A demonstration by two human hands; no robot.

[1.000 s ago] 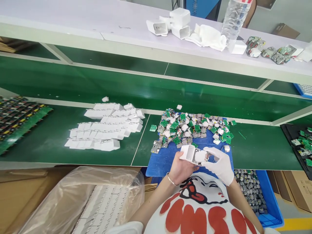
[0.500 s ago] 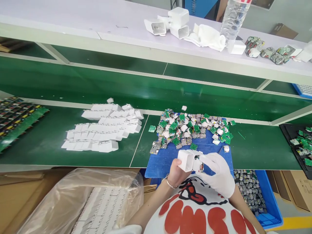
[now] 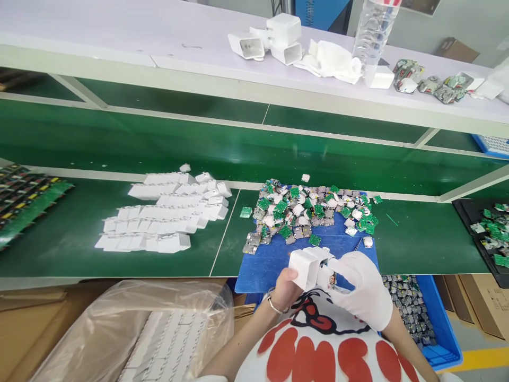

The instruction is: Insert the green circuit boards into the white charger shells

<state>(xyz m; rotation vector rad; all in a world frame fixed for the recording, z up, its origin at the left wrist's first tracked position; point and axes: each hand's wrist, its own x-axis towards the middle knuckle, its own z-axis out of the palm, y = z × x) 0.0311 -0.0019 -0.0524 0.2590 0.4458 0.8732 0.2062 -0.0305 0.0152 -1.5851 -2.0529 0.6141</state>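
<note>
Left hand (image 3: 285,288) gripping white housing (image 3: 304,267) | gloved right hand (image 3: 363,289) apparently pinching board (image 3: 329,275)

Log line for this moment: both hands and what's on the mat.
left hand: holds white housing | right hand, gloved: holds circuit module at housing mouth | blue mat: heap of modules

A white plastic charger shell (image 3: 305,267), boxy with rounded corners, sits tilted in the air just above the near edge of the blue mat, one flat face turned up and to the left. Its open end faces right, and there a small circuit module (image 3: 329,276) is partly pushed in, only a bit of coloured board and metal showing at the mouth. How deep it sits cannot be told.
</note>
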